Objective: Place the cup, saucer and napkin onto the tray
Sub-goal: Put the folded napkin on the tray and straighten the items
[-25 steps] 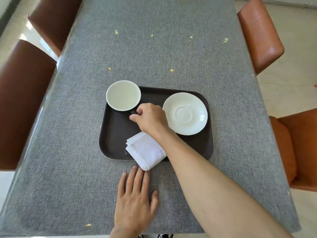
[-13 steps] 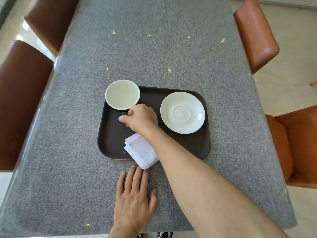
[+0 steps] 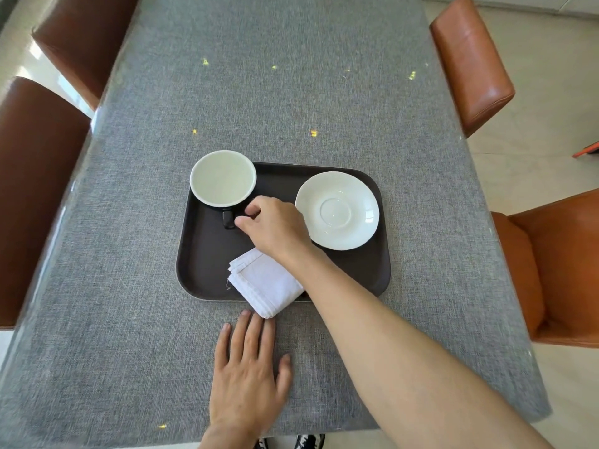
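tray mid-tabletop, bare grey cloth all round | napkin overhangs tray's near rim | cup white inside, dark outside, far-left corner; saucer right, on tray | right hand fingertips at cup's handle, grip unclear | left hand flat, spread on cloth, near napkin

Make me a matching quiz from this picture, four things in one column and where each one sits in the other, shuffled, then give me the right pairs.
Things:
1. cup
2. saucer
3. napkin
4. left hand

Places:
A. flat on the grey tablecloth, in front of the tray
B. far left corner of the tray
C. near edge of the tray, one corner hanging over it
D. right side of the tray

Pairs: 1-B, 2-D, 3-C, 4-A
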